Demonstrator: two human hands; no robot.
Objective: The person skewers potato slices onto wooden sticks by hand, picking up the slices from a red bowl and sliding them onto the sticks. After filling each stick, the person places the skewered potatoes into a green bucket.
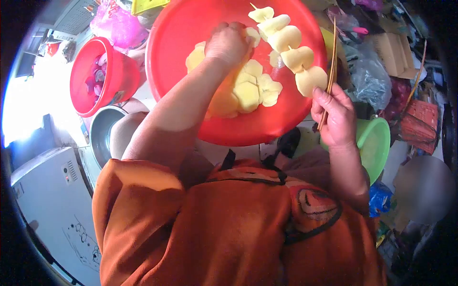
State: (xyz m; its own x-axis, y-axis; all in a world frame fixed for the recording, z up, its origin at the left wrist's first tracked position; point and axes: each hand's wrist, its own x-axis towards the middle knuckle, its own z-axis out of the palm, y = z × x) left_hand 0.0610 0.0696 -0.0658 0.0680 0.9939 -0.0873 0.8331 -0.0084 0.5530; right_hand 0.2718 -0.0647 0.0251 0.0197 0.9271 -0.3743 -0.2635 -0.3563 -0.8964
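Observation:
My right hand point(335, 113) is closed around a bamboo skewer threaded with several pale potato slices point(299, 59), slanting up and away over the basin's right side. The same hand also grips a few bare bamboo skewers point(331, 71). Over the heap of loose potato slices point(248, 93) in the large red basin point(174, 28), my left hand point(230, 44) reaches down with its fingers curled. A slice point(253, 36) shows right beside those fingers. The hand itself hides whatever is between them.
Left of the basin stands a red bucket point(126, 71) with purple pieces inside, above a grey metal basin point(101, 125). A light green tub point(379, 145) is by my right forearm. Plastic bags point(369, 78), a cardboard box point(397, 55) and a red basket point(420, 125) crowd the right.

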